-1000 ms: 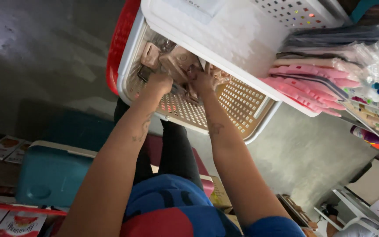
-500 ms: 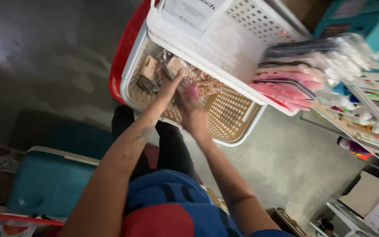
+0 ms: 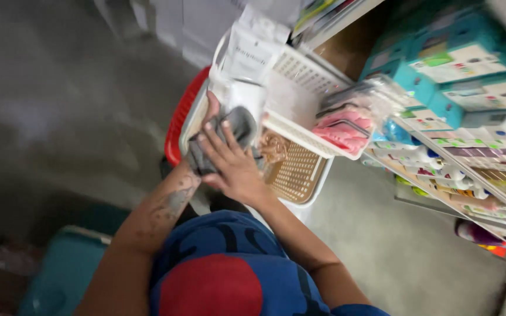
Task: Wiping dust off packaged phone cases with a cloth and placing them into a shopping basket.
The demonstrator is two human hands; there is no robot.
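Grey cloth bundle (image 3: 229, 137) sits at near-left corner of beige perforated basket (image 3: 300, 175), over red basket rim (image 3: 178, 126). We note right hand (image 3: 232, 167) spread flat on top, fingers (image 3: 215, 146) extended, pressing, not closed. Left hand (image 3: 211, 108) cups far-left side; we cannot tell how far its fingers curl. Bundle's long axis runs lower-left to upper-right, between both hands. White basket (image 3: 300, 99) stacked just beside.

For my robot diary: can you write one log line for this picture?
left hand: under grey cloth | right hand: on cloth | place: over tan basket
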